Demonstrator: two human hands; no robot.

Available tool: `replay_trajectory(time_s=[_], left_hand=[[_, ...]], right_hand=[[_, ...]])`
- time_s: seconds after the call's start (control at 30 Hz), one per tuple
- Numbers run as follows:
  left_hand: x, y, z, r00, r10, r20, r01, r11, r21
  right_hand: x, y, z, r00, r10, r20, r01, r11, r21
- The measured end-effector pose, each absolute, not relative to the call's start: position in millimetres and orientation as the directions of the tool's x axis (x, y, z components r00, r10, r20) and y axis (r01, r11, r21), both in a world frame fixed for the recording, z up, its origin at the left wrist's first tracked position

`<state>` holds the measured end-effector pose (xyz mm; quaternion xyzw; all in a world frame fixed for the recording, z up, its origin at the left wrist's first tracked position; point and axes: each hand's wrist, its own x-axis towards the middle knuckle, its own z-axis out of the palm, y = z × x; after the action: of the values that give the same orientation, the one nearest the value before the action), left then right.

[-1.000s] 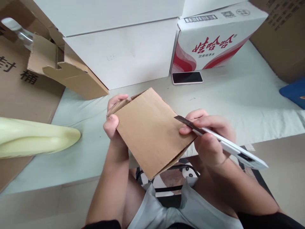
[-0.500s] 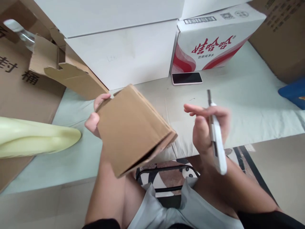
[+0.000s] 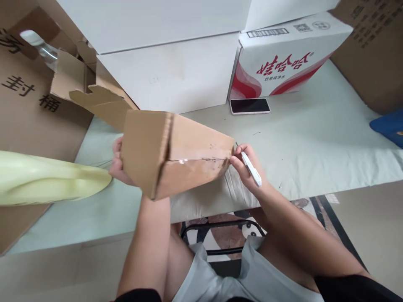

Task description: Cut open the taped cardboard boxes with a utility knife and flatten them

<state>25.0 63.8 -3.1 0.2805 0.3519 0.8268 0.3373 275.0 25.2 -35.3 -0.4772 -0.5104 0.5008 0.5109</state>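
Observation:
A brown cardboard box [image 3: 201, 142] is held up in front of me, tilted, with a taped seam running along the side turned to me. My left hand [image 3: 121, 165] grips its left end, the fingers partly hidden behind the cardboard. At the opposite end, my right hand [image 3: 248, 165] is closed around a white utility knife [image 3: 252, 169], and its fingertips touch the box's right edge. The knife's thin blade points up and left beside that edge; whether it touches the cardboard I cannot tell.
A phone [image 3: 250, 106] lies on the pale green cloth [image 3: 315, 138] before a red-and-white carton [image 3: 283, 63]. Large white boxes [image 3: 176, 75] stand behind. At left are a pale yellow smooth object [image 3: 53, 178], a torn open carton [image 3: 100, 100] and a clear bottle [image 3: 40, 48]. Something blue [image 3: 388, 128] sits at right.
The box has been turned so that its taped seam shows. My right hand has moved left with the utility knife, up to the box's right end.

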Motion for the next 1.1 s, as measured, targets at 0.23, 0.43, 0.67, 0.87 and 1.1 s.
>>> replay_trajectory(time_s=[0.23,0.43,0.67,0.87,1.1], left_hand=[[37.4,66.0,-1.5,-0.534,0.817,0.218,-0.359,-0.453,0.816],[25.8,62.1,-9.4,-0.473,0.855,0.213,-0.328,-0.396,0.858],[27.9,64.0,-6.1,-0.508,0.846,0.162,-0.338,-0.369,0.866],[28.7,65.1,-9.1,-0.511,0.840,0.182,-0.383,-0.412,0.827],[26.7,61.9,-8.8,-0.424,0.878,0.222,-0.332,-0.379,0.864]], right_hand=[[280.3,34.2,-45.8,0.269,0.963,-0.011,-0.121,0.023,-0.992],[280.0,33.0,-37.8,0.270,0.963,-0.003,-0.038,0.007,-0.999],[284.0,34.4,-39.2,0.252,0.968,-0.005,-0.081,0.016,-0.997],[285.5,34.0,-37.9,0.253,0.967,-0.015,-0.078,0.005,-0.997],[285.3,34.2,-36.8,0.252,0.967,-0.028,-0.082,-0.007,-0.997]])
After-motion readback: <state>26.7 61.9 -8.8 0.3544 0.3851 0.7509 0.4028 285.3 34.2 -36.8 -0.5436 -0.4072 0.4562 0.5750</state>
